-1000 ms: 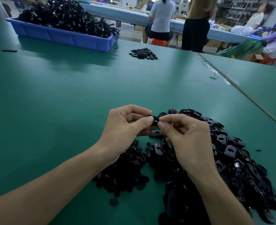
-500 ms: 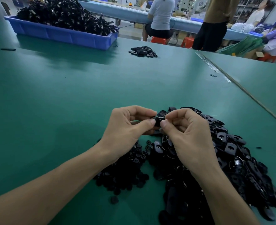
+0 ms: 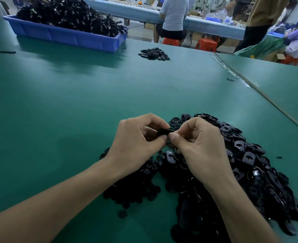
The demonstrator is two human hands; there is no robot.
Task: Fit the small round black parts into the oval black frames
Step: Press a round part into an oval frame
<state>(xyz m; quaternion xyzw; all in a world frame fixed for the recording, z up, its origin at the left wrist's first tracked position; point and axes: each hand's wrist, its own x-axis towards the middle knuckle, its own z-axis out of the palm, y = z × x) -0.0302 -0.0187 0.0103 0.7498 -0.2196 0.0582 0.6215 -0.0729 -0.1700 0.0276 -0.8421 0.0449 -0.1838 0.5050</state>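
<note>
Both the left hand (image 3: pixel 137 139) and right hand (image 3: pixel 200 146) pinch one black piece (image 3: pixel 164 132) between curled thumbs and fingers, just above the desk (image 3: pixel 74 111); which kind I cannot tell. Frames (image 3: pixel 246 155) lie heaped under the right hand, round parts (image 3: pixel 136 190) under the left wrist

Bare green table (image 3: pixel 74 111) stretches left of the left hand (image 3: pixel 137 141) and ahead of both. Oval frames (image 3: pixel 250 163) heap beneath and right of the right hand (image 3: pixel 202 149); round parts (image 3: pixel 137 193) crowd under the left wrist.
</note>
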